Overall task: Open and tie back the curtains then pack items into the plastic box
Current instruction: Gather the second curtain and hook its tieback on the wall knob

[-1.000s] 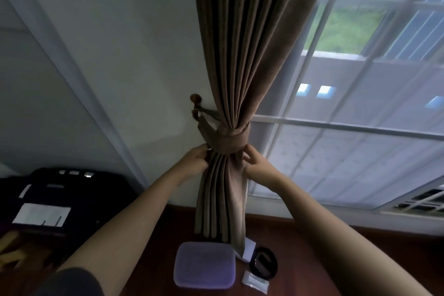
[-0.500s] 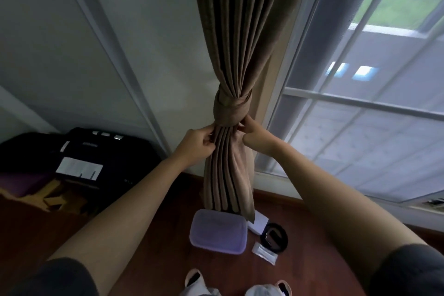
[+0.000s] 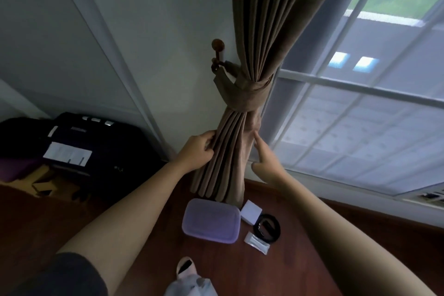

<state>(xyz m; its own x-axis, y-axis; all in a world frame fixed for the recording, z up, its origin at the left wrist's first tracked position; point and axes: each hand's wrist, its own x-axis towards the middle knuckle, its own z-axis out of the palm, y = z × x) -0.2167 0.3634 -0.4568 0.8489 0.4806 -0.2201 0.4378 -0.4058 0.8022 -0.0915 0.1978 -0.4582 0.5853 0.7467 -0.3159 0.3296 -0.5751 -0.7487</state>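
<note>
Curtain (image 3: 262, 31) plain brown, tieback (image 3: 249, 97) same brown; plastic box (image 3: 211, 221) translucent lilac; floor (image 3: 60, 218) reddish-brown.

Bare floor (image 3: 125, 228) left of the plastic box (image 3: 211, 220) is open; its right side is crowded (white packet (image 3: 251, 212), black ring (image 3: 267, 225), sachet (image 3: 256, 243)); curtain (image 3: 228, 163) overhangs its far edge.

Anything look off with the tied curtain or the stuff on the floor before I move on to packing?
Nothing stands out. The curtain is gathered by its tieback, looped to the wall hook. The plastic box sits closed on the floor, small items beside it, nothing spilled.
</note>
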